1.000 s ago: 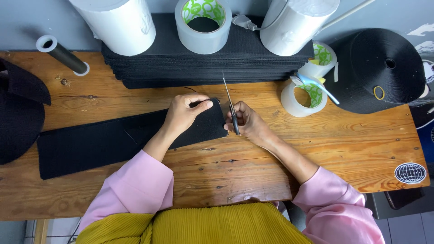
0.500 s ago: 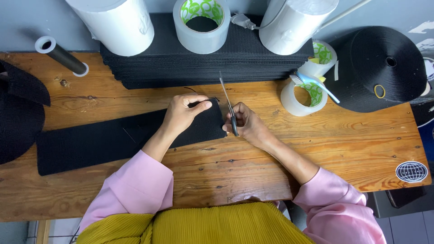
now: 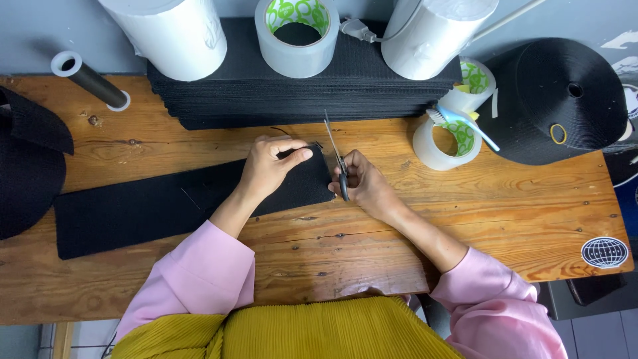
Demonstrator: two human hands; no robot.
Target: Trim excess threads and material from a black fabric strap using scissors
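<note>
A long black strip of felt-like fabric is laid flat across the wooden bench, running from the left side to the middle, where its right end is being worked. That end is pinned by the left hand, whose fingers are curled down onto the top corner with the thumb pressed near the edge. A pair of scissors is gripped in the right hand, fingers closed around the dark handles, and the thin blades are pointed away from the body, just beside the strip's right edge; whether the blades are parted cannot be told. The strip is judged to be light, soft and limp, likely to fold if lifted by one end, yet thick enough to lie flat and hold a cut line. It is not fragile, and its surface looks grippy rather than slippery. It is best held flat against the bench close to the cut edge, as it is now, or lifted with support at both ends. Behind the hands a stack of similar black sheets is piled, with two white rolls and a tape roll set on top. More tape rolls and a blue-handled brush are seen to the right, next to a large black spool.
</note>
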